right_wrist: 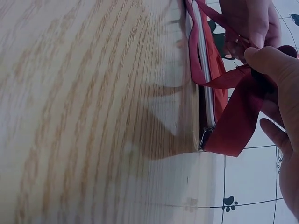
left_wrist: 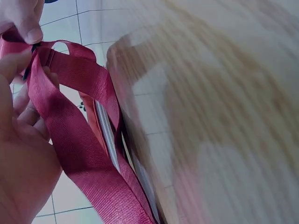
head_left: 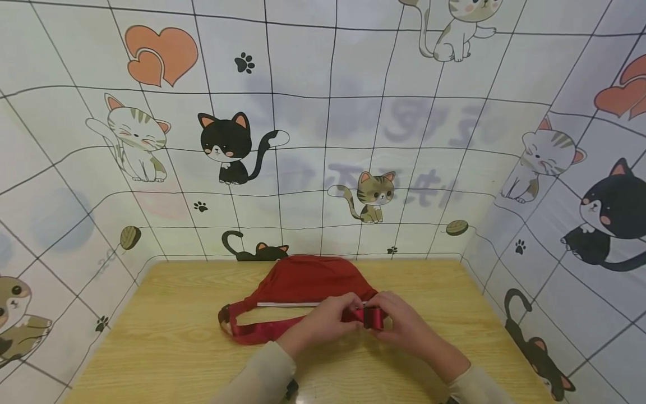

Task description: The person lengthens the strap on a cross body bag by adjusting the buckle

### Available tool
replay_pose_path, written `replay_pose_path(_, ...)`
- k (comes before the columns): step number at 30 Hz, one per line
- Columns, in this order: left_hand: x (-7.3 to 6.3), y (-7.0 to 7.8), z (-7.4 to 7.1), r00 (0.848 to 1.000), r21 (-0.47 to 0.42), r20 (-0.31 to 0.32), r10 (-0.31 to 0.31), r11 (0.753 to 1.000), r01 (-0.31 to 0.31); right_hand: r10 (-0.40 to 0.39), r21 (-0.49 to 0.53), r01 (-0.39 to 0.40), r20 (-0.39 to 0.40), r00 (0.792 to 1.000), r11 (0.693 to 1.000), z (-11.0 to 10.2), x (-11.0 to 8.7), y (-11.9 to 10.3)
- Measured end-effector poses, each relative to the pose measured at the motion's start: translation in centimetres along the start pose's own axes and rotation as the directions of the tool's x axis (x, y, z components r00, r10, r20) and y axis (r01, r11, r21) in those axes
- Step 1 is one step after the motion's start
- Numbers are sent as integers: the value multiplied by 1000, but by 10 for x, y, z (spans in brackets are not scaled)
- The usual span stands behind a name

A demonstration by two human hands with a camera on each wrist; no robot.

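We see red waist bag on wooden desk, near far edge, white zip along its near side. Left hand: grip nearly closed, fingertips pinching red strap just beside dark buckle. Right hand: grip also narrow, thumb and fingers pinching strap at buckle. Buckle probably plastic, but fingers hide much of it from us. Strap loops out past bag's left end. Cat-print cloth behind.

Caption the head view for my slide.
Left hand and right hand hold a red strap at its black buckle, red bag behind.
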State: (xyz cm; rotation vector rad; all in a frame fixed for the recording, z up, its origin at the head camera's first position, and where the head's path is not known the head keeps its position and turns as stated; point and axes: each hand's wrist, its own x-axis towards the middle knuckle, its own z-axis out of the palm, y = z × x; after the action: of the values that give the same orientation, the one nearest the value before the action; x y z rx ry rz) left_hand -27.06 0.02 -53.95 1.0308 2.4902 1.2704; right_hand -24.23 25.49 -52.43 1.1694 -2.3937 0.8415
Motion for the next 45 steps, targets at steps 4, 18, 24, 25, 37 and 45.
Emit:
replay_pose_path(4, 3, 1, 3, 1000, 85, -3, -1, 996, 1, 20, -7, -20, -7, 1000, 1000, -1, -1, 0)
replay_pose_path(18, 7, 6, 2, 999, 156, -22, 28, 987, -24, 139, -63, -139, -18, 990, 988, -4, -4, 1)
replay_pose_path(24, 7, 2, 3, 999, 189, -25, 44, 981, -39, 162, -45, -162, 4, 987, 986, -6, -4, 2)
replay_pose_path(25, 7, 2, 2, 999, 200, -25, 46, 979, -40, 158, -42, -158, 6, 987, 987, -6, -4, 2)
replay_pose_path(37, 4, 5, 2, 998, 250, -35, 61, 967, -50, 40, 19, -40, -6, 999, 999, -5, 8, -1)
replay_pose_path(45, 5, 7, 5, 997, 284, -56, 61, 958, -42, 109, 64, -108, -12, 994, 992, -5, 4, -4)
